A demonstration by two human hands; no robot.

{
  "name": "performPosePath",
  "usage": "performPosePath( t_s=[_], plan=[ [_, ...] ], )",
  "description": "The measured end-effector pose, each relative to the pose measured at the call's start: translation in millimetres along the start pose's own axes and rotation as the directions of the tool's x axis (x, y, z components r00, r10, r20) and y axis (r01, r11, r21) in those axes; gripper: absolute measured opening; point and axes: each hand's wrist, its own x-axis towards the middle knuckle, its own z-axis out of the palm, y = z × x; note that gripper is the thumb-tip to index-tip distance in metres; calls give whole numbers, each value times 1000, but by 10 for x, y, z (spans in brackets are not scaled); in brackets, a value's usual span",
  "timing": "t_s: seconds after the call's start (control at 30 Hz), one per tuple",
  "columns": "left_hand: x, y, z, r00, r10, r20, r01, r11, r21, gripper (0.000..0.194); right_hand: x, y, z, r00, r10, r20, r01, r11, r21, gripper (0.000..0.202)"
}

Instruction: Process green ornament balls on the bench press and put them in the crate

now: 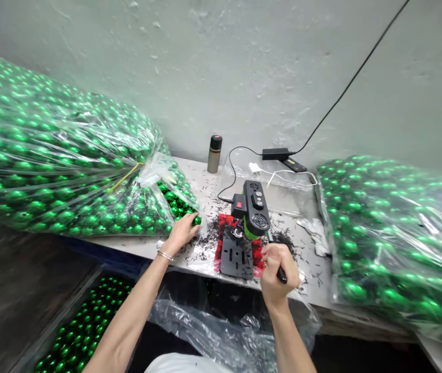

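Note:
My left hand (pixel 182 232) is closed with a shiny green ball (pixel 197 220) between thumb and fingers. It is beside the mouth of a clear plastic bag (pixel 100 207) full of the same balls. My right hand (pixel 280 269) is wrapped round a black handle (pixel 282 275). A thin rod (pixel 269 236) runs up from that hand towards a small black machine (pixel 257 207) with a red switch and a green band. Whether the rod joins the machine, I cannot tell. The machine's slotted base plate (pixel 236 256) sits on a red mat (pixel 258 254).
Small black bits (pixel 283 239) litter the white table (pixel 193 173). Behind stand a bottle (pixel 213 154), a power adapter (pixel 276 154) and a white charger (pixel 255 168). Another bag of green balls (pixel 391 233) is at right, near a white glove (pixel 316 233). More balls (pixel 88 321) lie below the table's edge.

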Motion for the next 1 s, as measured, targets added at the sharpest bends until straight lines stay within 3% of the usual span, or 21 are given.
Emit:
performPosePath(
  t_s=[0.07, 0.17, 0.27, 0.37, 0.43, 0.5, 0.6, 0.7, 0.87, 1.0],
  plan=[
    [-134, 40, -16, 1000, -14, -19, 7, 946, -324, 47, -2, 4, 5, 1000, -3, 1, 3, 1000, -1, 26],
    [-355, 172, -8, 998, -34, 57, 65, 651, -757, 54, -1, 0, 16, 1000, 10, -15, -11, 1000, -9, 26],
    [-528, 333, 116, 983, -28, 180, 173, 455, -874, 61, 7, -13, 18, 1000, 0, -20, 0, 1000, -15, 26],
    [-607, 454, 337, 968, -46, 246, 244, 388, -889, 64, 22, -25, 7, 1000, -22, 5, 22, 999, -24, 25],
    [-615, 516, 477, 966, -50, 254, 251, 427, -869, 60, 32, -26, -1, 999, -38, 25, 38, 999, -18, 24],
    [-600, 577, 563, 972, -28, 235, 211, 554, -806, 51, 35, -21, -5, 998, -51, 34, 51, 999, -2, 24],
    [-559, 683, 575, 985, 63, 161, 53, 778, -626, 37, 25, -7, -6, 998, -61, 35, 61, 998, 16, 25],
    [-507, 781, 537, 982, 155, 107, -96, 899, -428, 33, 8, 2, -10, 998, -58, 38, 58, 998, 20, 24],
    [-430, 840, 577, 957, 267, 111, -224, 928, -298, 34, -2, -10, -14, 998, -45, 38, 44, 999, 30, 23],
    [-396, 839, 627, 955, 274, 115, -228, 923, -309, 35, -1, -14, -13, 998, -54, 39, 53, 998, 28, 24]
  ],
)
